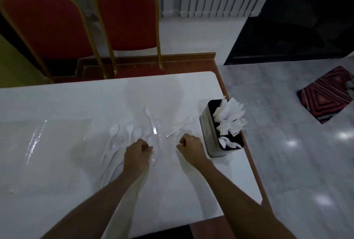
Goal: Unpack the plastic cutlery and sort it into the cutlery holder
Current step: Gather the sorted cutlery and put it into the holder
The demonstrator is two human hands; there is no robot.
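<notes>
Several white plastic spoons and forks [130, 133] lie loose on the white table [57, 100] in front of me. One spoon [150, 119] lies further back, another spoon [181, 126] points toward the holder. My left hand [137, 155] rests among the pieces with its fingers curled; a spoon handle lies at its fingertips, and I cannot tell if it grips it. My right hand [191, 147] is curled with nothing visible in it. The dark cutlery holder [210, 135] stands at the table's right edge, with knives, forks and spoons in separate compartments.
A clear plastic bag [38, 139] lies flat on the table's left side. Two red chairs with gold frames [126, 24] stand behind the table. A striped red mat [329, 93] lies on the tiled floor to the right.
</notes>
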